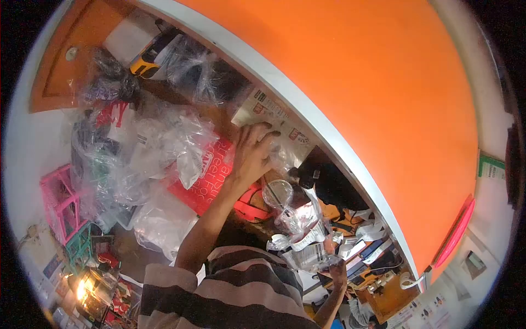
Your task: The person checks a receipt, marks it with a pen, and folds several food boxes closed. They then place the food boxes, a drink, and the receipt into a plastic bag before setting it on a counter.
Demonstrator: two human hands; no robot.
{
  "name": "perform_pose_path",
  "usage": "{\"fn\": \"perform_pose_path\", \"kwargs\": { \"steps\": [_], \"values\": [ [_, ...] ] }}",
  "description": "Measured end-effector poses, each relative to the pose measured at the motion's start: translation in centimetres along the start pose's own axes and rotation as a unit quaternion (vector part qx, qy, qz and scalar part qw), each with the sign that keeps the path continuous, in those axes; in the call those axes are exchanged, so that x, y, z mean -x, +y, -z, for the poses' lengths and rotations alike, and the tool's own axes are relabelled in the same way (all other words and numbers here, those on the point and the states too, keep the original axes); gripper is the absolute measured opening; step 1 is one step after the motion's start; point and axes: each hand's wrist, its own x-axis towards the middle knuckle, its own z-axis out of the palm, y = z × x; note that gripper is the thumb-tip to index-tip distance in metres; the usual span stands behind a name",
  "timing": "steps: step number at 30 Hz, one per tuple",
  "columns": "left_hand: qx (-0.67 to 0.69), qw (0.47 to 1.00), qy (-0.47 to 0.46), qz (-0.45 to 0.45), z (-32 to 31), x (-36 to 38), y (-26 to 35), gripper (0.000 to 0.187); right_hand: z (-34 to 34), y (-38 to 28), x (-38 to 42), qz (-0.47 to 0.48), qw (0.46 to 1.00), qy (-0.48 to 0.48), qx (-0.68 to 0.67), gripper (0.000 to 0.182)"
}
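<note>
My left hand (253,151) reaches over the cluttered surface with bent fingers, closed on a piece of crumpled clear plastic (283,156). Beneath its fingertips lies a printed sheet (268,112) with small pictures and text. A red bag with white lettering (207,176) is beside the wrist. Close by stands a round clear plastic cup (277,194). Lower right, my right hand (337,271) is closed at the edge of a clear plastic pack with a printed label (307,256); its fingers are partly hidden.
Clear plastic bags (148,142) pile up on the left, beside pink (63,200) and green baskets (79,244). A yellow-and-black tool (147,66) lies at the upper left. A black object (331,183) sits under the white edge of a large orange panel (372,82). A lamp glows lower left.
</note>
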Motion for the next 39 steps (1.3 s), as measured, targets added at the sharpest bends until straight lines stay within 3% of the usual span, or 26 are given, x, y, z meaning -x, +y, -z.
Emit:
{"fn": "perform_pose_path", "kwargs": {
  "steps": [3, 6, 9, 12, 14, 15, 17, 20, 22, 23, 24, 28, 30, 33, 34, 35, 37, 38, 39],
  "values": [
    [-0.002, 1.0, -0.009, 0.007, 0.1, 0.1, -0.1, 0.048, -0.8, -1.7, 0.5, -0.043, 0.999, 0.005, -0.005, 0.029],
    [0.001, 1.0, -0.021, 0.002, 0.0, 0.4, -0.5, 0.048, -0.2, 0.2, 0.5, -0.018, 0.999, 0.029, -0.035, 0.031],
    [0.003, 1.0, -0.006, -0.017, -0.1, 0.5, -0.6, 0.048, 1.1, 3.8, -0.6, 0.001, 0.996, 0.04, 0.08, 0.038],
    [-0.008, 0.999, 0.025, -0.033, -0.6, 0.9, -1.0, 0.05, 0.7, 4.2, -0.8, 0.025, 0.999, 0.018, 0.019, 0.037],
    [0.087, 0.996, 0.023, 0.011, -0.8, 1.1, -1.3, 0.05, 0.8, 7.8, -1.3, 0.043, 0.978, 0.073, -0.189, 0.032],
    [0.086, 0.996, 0.022, 0.004, -0.6, 1.3, -1.2, 0.05, 1.0, 8.4, -1.8, 0.045, 0.977, 0.075, -0.195, 0.032],
    [0.103, 0.99, 0.078, 0.063, -0.4, 1.5, -0.4, 0.048, -0.2, 5.2, -1.2, 0.068, 0.98, 0.142, 0.124, 0.029],
    [0.136, 0.984, 0.033, 0.11, 0.1, 2.4, -1.0, 0.038, -0.7, 6.6, -2.1, 0.059, 0.991, 0.1, 0.066, 0.031],
    [0.204, 0.967, 0.022, 0.149, 0.5, 2.2, -0.5, 0.032, -1.4, 3.2, -0.3, 0.027, 0.995, 0.086, 0.046, 0.034],
    [0.239, 0.956, 0.017, 0.168, 0.6, 2.2, -0.3, 0.03, -2.1, 1.5, 0.4, 0.069, 0.994, 0.083, -0.012, 0.031],
    [0.138, 0.977, -0.002, 0.162, -0.1, 2.6, -2.7, 0.03, -2.6, 0.7, 0.8, 0.11, 0.988, 0.079, -0.069, 0.029],
    [-0.024, 0.985, -0.067, 0.155, 1.5, 1.6, -2.0, 0.03, -4.4, 3.3, 0.9, 0.072, 0.978, 0.14, -0.136, 0.025],
    [0.025, 0.994, -0.036, 0.1, 1.2, 1.6, -3.0, 0.032, -5.1, 5.4, 0.1, 0.095, 0.969, 0.163, -0.159, 0.027],
    [0.106, 0.994, 0.022, 0.014, 1.8, 2.8, 1.3, 0.037, -6.3, 5.2, 1.0, 0.09, 0.944, 0.184, -0.258, 0.032],
    [0.134, 0.99, 0.046, -0.023, 2.3, 3.5, 2.9, 0.041, -6.7, 6.5, 0.4, 0.137, 0.938, 0.197, -0.249, 0.034],
    [0.122, 0.991, 0.056, 0.007, 2.4, 4.6, 3.4, 0.044, -7.5, 8.2, -0.8, 0.182, 0.929, 0.213, -0.24, 0.036],
    [0.107, 0.99, 0.086, 0.04, 2.2, 6.8, 5.9, 0.048, -8.1, 9.0, -1.3, 0.145, 0.943, 0.222, -0.2, 0.043],
    [0.009, 0.996, 0.082, -0.031, 2.4, 7.8, 5.9, 0.05, -7.7, 7.3, 0.4, 0.135, 0.947, 0.225, -0.187, 0.043],
    [0.023, 0.996, 0.082, -0.008, 1.8, 9.8, 5.4, 0.051, -7.7, 7.2, 0.6, 0.151, 0.95, 0.227, -0.152, 0.043]
  ]
}}
